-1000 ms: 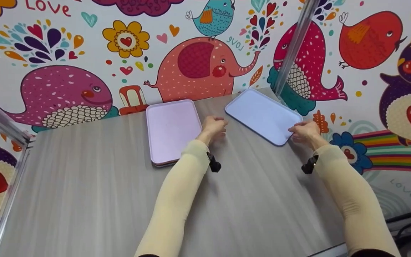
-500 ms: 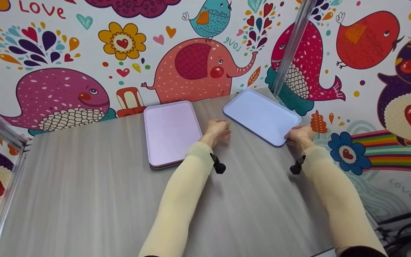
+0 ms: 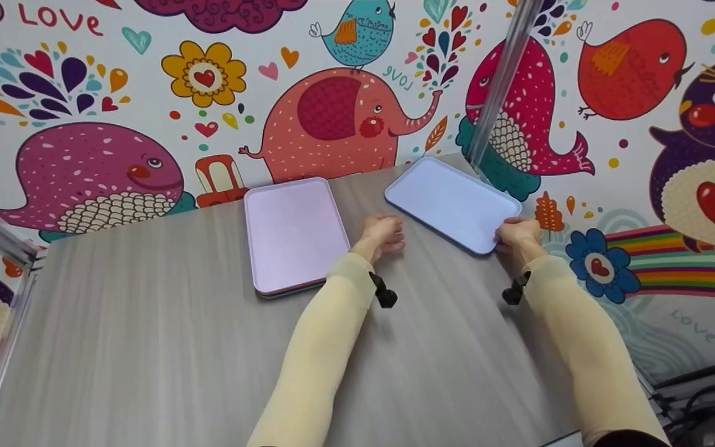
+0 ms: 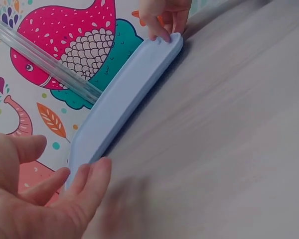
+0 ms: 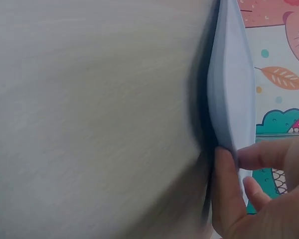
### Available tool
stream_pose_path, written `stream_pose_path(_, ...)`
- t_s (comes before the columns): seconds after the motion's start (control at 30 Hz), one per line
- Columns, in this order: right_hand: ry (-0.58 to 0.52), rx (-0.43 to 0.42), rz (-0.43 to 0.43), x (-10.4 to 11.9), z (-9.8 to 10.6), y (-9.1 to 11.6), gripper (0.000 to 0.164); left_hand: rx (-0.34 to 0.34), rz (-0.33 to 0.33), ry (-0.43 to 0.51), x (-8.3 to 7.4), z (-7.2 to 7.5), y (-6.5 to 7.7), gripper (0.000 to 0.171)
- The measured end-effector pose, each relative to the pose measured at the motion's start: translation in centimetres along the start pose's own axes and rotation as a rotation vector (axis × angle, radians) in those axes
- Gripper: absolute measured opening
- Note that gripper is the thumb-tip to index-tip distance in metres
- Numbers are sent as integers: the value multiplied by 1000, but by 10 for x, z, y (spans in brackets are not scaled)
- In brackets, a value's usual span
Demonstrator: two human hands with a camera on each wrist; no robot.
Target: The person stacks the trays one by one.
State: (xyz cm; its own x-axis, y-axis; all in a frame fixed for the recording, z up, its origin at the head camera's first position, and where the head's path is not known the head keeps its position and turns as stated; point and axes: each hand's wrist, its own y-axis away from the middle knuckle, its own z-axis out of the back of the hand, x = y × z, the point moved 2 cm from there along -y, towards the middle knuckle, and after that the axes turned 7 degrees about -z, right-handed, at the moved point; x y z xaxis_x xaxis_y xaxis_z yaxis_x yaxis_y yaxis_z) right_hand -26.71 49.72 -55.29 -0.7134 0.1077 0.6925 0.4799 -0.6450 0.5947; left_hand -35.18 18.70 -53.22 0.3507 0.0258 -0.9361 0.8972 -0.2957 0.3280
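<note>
A light blue tray [image 3: 454, 202] lies at the back right of the table, turned at an angle. My right hand [image 3: 520, 237] holds it by its near right corner; in the right wrist view the thumb and a finger pinch the rim. My left hand [image 3: 383, 236] hovers beside the tray's left side, with fingers loosely bent and nothing between them. In the left wrist view, the fingertips [image 4: 102, 167] overlap the end of the tray; contact cannot be told. A pink-lilac tray [image 3: 295, 236] lies left of my left hand, on top of a stack with darker edges below.
The wood-grain table [image 3: 146, 335] extends to the left and front. A patterned wall panel [image 3: 221, 37] rises behind it, and a metal post [image 3: 499, 93] stands at the corner behind the blue tray. Dark cables [image 3: 714, 397] are at the lower right.
My left hand has shifted slightly right and toward me. The right hand has moved a little left at the blue tray's corner. The head view has drifted slightly; the trays stay in place.
</note>
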Motion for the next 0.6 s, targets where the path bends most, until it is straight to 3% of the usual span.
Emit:
stream_pose_path(0.2, -72, 129, 7, 2, 1, 11, 60, -10, 7, -16, 1, -7, -1, 40)
stream_pose_path(0.4, -237, 244, -70, 0, 7, 21, 65, 17, 13, 24, 3, -13, -5, 46)
stream_pose_path(0.6, -359, 343, -58, 0, 11, 26, 70, 39, 12, 45, 7, -17, -9, 51)
